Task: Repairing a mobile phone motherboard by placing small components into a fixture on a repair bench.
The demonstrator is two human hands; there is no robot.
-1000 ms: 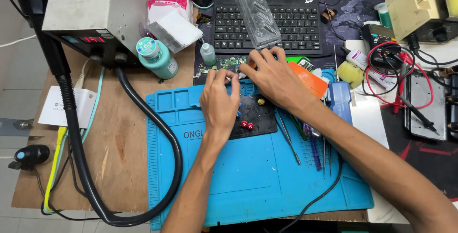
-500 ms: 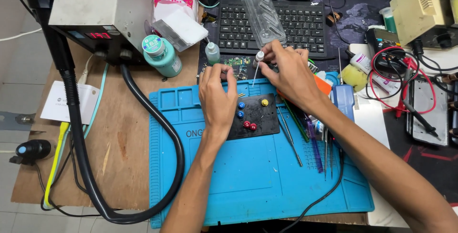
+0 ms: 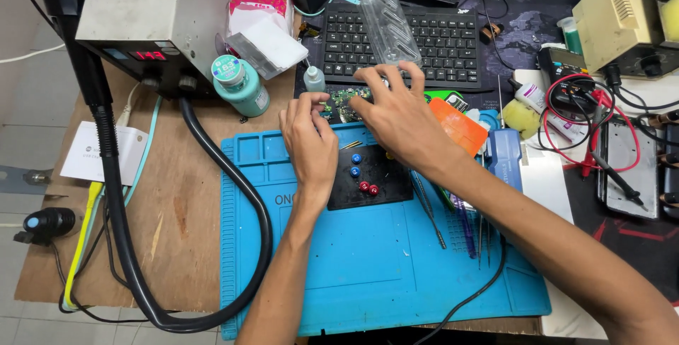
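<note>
Fingers of the left hand (image 3: 310, 141) pinch the circuit board's (image 3: 344, 102) near-left edge, while the right hand (image 3: 397, 113) rests spread across its right half, beside the keyboard (image 3: 438, 41).

The scene is brightly and evenly lit from above, with colours clear and saturated. Shadows are soft and short: a faint one lies under the hands (image 3: 353, 126) on the blue mat (image 3: 396, 267), and a darker one sits beneath the grey station box (image 3: 163, 20) at the upper left. Mild glare shows on the clear plastic tray (image 3: 391, 27) over the keyboard (image 3: 453, 48). Focus is sharp across the middle of the bench (image 3: 184, 225). The wide lens bends straight lines slightly near the edges, and the corners look a little softer. The fingertips show slight motion blur.
</note>
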